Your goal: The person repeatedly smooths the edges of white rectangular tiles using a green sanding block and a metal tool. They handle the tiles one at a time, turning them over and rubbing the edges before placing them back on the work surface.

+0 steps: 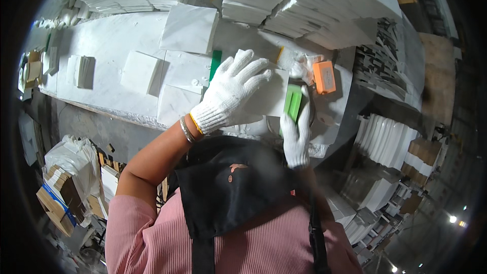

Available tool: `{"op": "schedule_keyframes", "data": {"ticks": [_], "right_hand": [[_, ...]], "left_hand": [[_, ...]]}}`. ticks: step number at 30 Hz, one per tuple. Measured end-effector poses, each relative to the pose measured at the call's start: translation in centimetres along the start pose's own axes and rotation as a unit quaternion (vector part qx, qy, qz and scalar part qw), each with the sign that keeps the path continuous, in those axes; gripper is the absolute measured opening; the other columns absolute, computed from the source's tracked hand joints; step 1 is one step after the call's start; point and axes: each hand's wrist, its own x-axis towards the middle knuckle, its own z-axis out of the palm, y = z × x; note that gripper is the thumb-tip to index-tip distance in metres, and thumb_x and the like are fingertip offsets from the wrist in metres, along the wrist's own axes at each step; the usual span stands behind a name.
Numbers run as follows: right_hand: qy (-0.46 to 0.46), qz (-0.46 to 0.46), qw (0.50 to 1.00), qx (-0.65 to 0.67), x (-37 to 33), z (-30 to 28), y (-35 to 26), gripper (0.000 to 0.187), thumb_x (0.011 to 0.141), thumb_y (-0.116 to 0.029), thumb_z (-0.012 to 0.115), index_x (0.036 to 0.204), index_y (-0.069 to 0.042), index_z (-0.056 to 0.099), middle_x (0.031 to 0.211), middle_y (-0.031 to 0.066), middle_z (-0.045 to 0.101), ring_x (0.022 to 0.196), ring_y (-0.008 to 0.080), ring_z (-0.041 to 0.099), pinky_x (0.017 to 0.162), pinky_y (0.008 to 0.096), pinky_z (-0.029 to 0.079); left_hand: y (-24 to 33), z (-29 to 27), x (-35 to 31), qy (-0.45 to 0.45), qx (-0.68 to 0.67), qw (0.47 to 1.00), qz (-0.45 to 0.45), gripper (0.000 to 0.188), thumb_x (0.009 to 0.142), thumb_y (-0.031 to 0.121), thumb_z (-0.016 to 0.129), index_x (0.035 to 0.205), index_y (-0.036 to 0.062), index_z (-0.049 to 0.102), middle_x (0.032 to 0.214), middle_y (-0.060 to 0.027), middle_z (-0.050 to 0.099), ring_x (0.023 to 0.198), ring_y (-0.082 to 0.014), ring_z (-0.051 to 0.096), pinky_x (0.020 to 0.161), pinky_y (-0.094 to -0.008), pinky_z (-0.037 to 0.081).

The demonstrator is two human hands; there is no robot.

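Note:
My left hand (234,89), in a white knit glove, lies on a white marble tile (270,94) with its fingers stretched out. My right hand (296,139), gloved the same way, grips a green sanding block (292,102) at the tile's right edge. The block's underside is hidden. An orange block (324,77) stands on the bench to the right, beside crumpled clear plastic (303,66). Left of my left hand a green strip (215,65) shows partly, next to other white tiles.
Several loose tiles lie on the long pale bench (109,35) to the left, among them a thick square one (188,28). Tall stacks of tiles (329,7) rise along the far side. Dark-and-white mosaic pieces (383,61) are piled at right. Cartons (61,193) stand at lower left.

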Motion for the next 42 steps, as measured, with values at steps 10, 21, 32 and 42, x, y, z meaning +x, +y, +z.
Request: {"op": "schedule_keyframes", "data": {"ticks": [10,21,32,42], "right_hand": [[-0.047,0.001,0.993,0.105,-1.6,-1.0,-1.2,0.069,0.096,-0.008,0.058,0.154,0.003,0.022,0.151,0.0169,0.038,0.132,0.0203,0.044,0.106,0.0354,0.040],[-0.019,0.010,1.000,0.009,2.8,0.0,1.0,0.066,0.093,-0.018,0.068,0.146,0.004,0.035,0.138,0.0231,0.050,0.121,0.0299,0.056,0.101,0.0405,0.047],[0.021,-0.115,0.989,-0.094,6.6,0.8,3.1,0.052,0.094,-0.017,0.067,0.139,0.001,0.049,0.137,0.0286,0.049,0.116,0.0422,0.058,0.095,0.0426,0.050],[0.032,-0.092,0.993,-0.060,3.6,0.3,0.6,0.068,0.094,-0.018,0.066,0.148,0.006,0.033,0.136,0.0236,0.051,0.124,0.0332,0.053,0.104,0.0396,0.043]], "left_hand": [[-0.2,0.0,-0.2,-0.042,0.029,0.998,-0.020,0.088,0.059,0.043,0.086,0.135,0.0137,0.053,0.148,-0.0115,0.042,0.140,-0.0394,0.036,0.112,-0.0530,0.033],[0.0,-0.5,0.0,-0.046,0.005,0.999,-0.019,0.087,0.058,0.039,0.087,0.134,0.0130,0.054,0.147,-0.0110,0.043,0.139,-0.0401,0.036,0.112,-0.0525,0.033],[-0.2,0.0,0.0,-0.031,0.018,0.999,-0.006,0.083,0.058,0.039,0.085,0.131,0.0139,0.056,0.143,-0.0112,0.044,0.135,-0.0399,0.038,0.110,-0.0530,0.034],[-0.3,0.5,0.0,-0.020,0.017,1.000,0.002,0.084,0.056,0.039,0.085,0.131,0.0139,0.056,0.142,-0.0111,0.045,0.136,-0.0408,0.037,0.110,-0.0544,0.034]]}}
